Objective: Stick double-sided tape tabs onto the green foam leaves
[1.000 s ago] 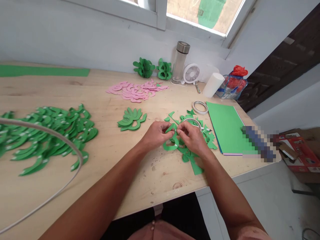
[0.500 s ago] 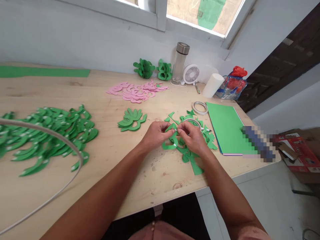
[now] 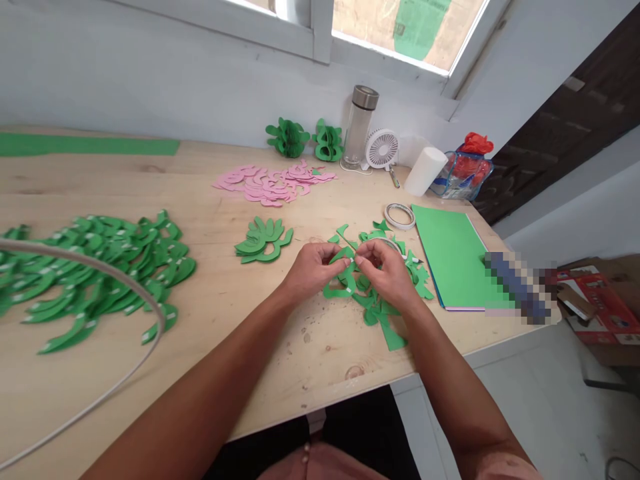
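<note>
Between my two hands is a green paper cutout (image 3: 336,291) with curved lobes and a small white patch, likely tape, on its lower loop. My left hand (image 3: 316,268) pinches its upper part between thumb and fingers. Right beside it, the fingertips of my right hand (image 3: 379,265) are pressed together at the cutout's right edge; what exactly they pinch is too small to see. Under and behind my right hand lie green paper scraps (image 3: 383,313) and a roll of tape (image 3: 391,243), partly covered. A stack of green leaf cutouts (image 3: 263,240) lies left of my hands.
A large pile of green cutouts (image 3: 100,267) with white patches spreads at left, crossed by a pale cable (image 3: 125,270). Pink cutouts (image 3: 273,183) lie farther back. A glass bottle (image 3: 359,130), a small fan (image 3: 383,149), another tape roll (image 3: 400,215) and green sheets (image 3: 455,260) stand or lie rightward.
My right hand's fingers have shifted slightly at the cutout's edge and curled closer together. The cutout stays in my left hand, almost in the same place.
</note>
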The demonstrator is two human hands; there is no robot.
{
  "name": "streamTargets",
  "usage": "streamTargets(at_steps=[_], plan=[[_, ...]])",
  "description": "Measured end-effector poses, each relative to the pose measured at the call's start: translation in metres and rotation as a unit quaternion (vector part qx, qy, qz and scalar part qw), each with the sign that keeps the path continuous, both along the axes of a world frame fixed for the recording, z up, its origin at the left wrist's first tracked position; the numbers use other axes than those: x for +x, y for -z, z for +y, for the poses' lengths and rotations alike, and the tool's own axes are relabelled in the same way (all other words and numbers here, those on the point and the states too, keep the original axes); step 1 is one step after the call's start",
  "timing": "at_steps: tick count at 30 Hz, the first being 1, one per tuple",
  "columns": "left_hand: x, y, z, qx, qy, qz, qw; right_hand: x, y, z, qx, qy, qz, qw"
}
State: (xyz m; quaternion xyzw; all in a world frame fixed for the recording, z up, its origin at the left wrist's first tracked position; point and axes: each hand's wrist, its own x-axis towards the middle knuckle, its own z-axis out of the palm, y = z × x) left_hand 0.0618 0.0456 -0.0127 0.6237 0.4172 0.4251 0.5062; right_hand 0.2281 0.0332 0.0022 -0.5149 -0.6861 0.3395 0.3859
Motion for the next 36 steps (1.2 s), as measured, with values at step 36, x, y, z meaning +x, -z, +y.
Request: streamTargets(at_steps=[36], plan=[[0.006,-0.0034,-0.0036,-0.099,0.051,-0.073,0.991,-0.0032,-0.0027,0.0008,-0.086,0.02,0.192,0.977]])
